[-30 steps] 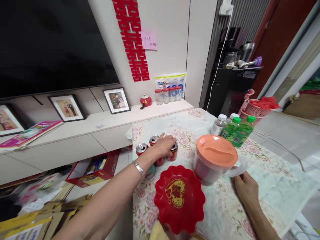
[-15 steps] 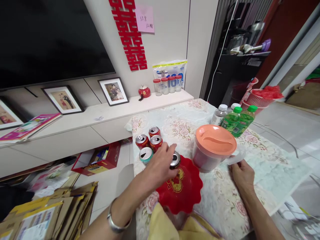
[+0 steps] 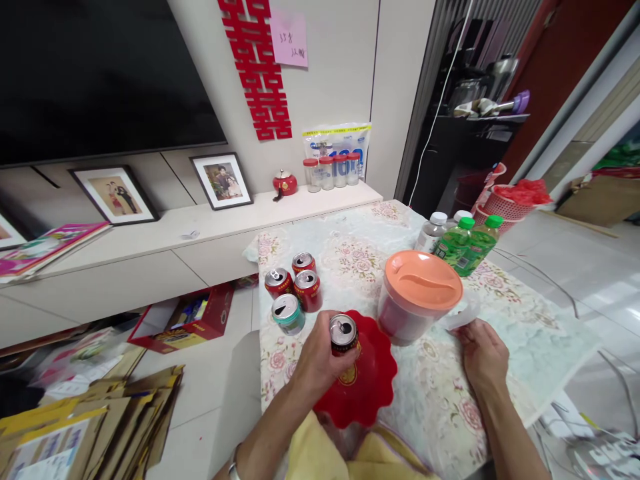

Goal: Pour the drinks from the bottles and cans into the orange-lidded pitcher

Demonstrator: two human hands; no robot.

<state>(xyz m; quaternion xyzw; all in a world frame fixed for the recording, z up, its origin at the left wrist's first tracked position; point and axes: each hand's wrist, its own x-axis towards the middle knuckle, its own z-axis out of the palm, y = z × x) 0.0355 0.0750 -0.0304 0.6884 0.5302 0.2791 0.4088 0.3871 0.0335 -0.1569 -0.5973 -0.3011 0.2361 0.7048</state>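
My left hand (image 3: 323,353) is wrapped around a dark drink can (image 3: 343,333) with an opened top, over the left part of a red scalloped tray (image 3: 377,373). Three red cans (image 3: 309,297) and a teal can (image 3: 289,317) stand grouped on the table, just beyond that hand. My right hand (image 3: 484,350) has its fingers closed at the clear handle (image 3: 463,317) of a plastic pitcher. The pitcher (image 3: 400,313) has an orange lid (image 3: 425,280) and stands upright, dark contents showing through its wall. Part of the right fingertips is hidden.
Green-capped bottles (image 3: 455,247) and white-capped bottles (image 3: 431,233) stand behind the pitcher on the flowered tablecloth (image 3: 430,393). Yellow cloth (image 3: 320,450) lies at the near edge. Flattened cardboard (image 3: 115,427) and a red box (image 3: 200,320) are on the floor at left.
My left hand has drawn slightly back and down, and the dark can in its grip now shows more clearly. My right hand stays at the pitcher handle. The view has shifted a little.
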